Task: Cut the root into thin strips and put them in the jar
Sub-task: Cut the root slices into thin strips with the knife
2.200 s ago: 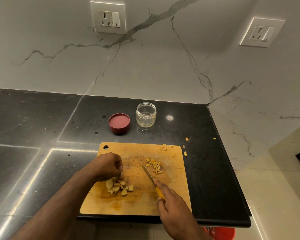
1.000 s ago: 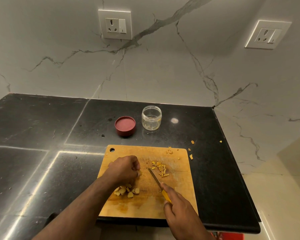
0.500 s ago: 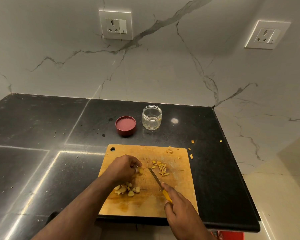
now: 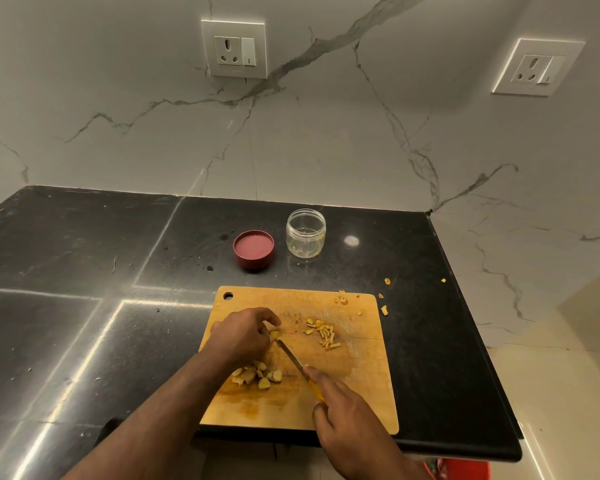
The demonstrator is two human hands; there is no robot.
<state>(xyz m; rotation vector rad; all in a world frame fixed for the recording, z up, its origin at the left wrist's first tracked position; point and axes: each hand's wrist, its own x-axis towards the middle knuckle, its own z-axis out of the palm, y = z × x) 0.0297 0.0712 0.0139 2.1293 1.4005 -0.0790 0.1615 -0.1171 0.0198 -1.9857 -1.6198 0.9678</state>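
- Head view: the left hand [image 4: 245,336] is curled on the cutting board [image 4: 368,382], fingertips pinching a small yellow piece of root [image 4: 274,335] against the wood; half a second ago the same piece sat just off the fingertips, farther from the knife.
- The right hand [image 4: 347,415] is closed around the yellow handle of the knife [image 4: 291,358], forefinger laid along the top. The blade tip now touches the held piece; in the earlier frames the blade lay further right, next to the cut strips.
- The pile of strips [image 4: 323,332] lies on the board to the right of the blade, unchanged in place and shape.
- A heap of thicker root slices [image 4: 257,375] sits under the left wrist, where it was before.
- The jar [image 4: 306,238] stands open on the black counter [image 4: 84,271] beyond the board, well apart from the hands; no strips can be seen in it.
- The red lid [image 4: 254,249] lies just left of the jar, as earlier.
- A few stray scraps [image 4: 383,310] lie on the counter off the board's far right corner.
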